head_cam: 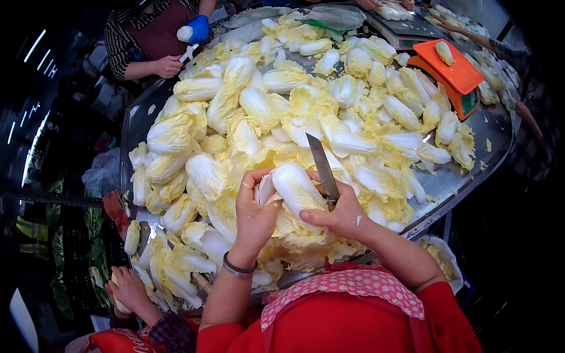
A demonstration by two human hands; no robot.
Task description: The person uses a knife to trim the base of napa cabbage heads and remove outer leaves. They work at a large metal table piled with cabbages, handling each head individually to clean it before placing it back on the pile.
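Between my two hands is a napa cabbage heart (294,187), white at the stem and pale yellow towards the leaf tips. My left hand (258,214) grips its left side, with loose white outer leaves (264,190) under the fingers. On the other side, my right hand (339,212) holds the cabbage with thumb and fingers. A knife (323,165) is also kept in my right hand, its blade pointing up and away from me; most of its handle is hidden. Around and below my hands lies a heap of cabbages and loose leaves (261,107).
The heap covers much of a metal table (444,185). An orange scale (449,70) with a small cabbage on it stands at the right. Another scale (405,25) is behind it. Co-workers' hands (127,287) are close at my left, others across the table. A white bag (446,257) with leaves hangs below the edge.
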